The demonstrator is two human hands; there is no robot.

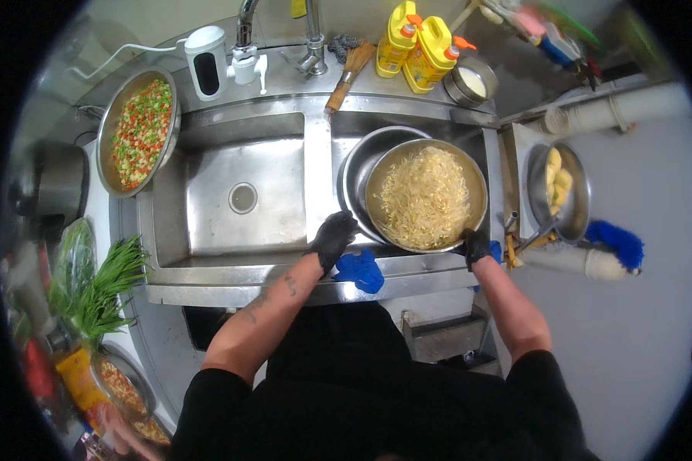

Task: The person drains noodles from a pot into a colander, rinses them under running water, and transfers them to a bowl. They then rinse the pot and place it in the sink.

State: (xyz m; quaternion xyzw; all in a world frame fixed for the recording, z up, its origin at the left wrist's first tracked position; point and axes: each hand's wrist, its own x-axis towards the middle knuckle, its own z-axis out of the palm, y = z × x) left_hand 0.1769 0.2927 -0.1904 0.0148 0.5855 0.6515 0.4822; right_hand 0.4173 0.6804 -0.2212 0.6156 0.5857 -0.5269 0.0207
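A steel bowl point(375, 173) heaped with bean sprouts point(427, 199) rests tilted over a larger steel basin point(354, 167) in the right sink compartment. My right hand point(476, 248), in a black glove, grips the bowl's near right rim; some of its fingers are hidden. My left hand point(333, 236), gloved likewise, is over the sink divider with curled fingers close to the basin's near left rim. Whether it holds that rim cannot be made out. Just below it a blue cloth point(360, 272) hangs over the front edge of the sink.
The left sink compartment point(254, 230) has a round drain. Diced vegetables fill a steel bowl point(176, 124) on its left. Behind stand a faucet heater point(206, 63), a bamboo brush point(343, 86) and yellow jugs point(429, 60). Another person's hand point(121, 429) shows at lower left.
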